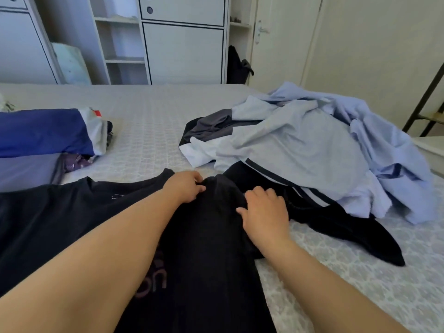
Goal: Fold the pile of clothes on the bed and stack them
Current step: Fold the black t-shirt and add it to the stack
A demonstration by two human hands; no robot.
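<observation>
My left hand (185, 188) pinches the far edge of the black T-shirt (206, 236), fingers curled into the cloth. My right hand (264, 210) lies just beside it, to the right, fingers bent over the same bunched edge and holding it. From both hands the shirt's long axis runs straight back toward me, so I judge the coming fold travels along that line and both hands are equally near. Beyond my right hand, touching the shirt, lie dark striped trousers (336, 219); past them the unfolded pile of light blue shirts (312, 150). Well off my left hand sits the folded stack (48, 133) on the bed (149, 116).
</observation>
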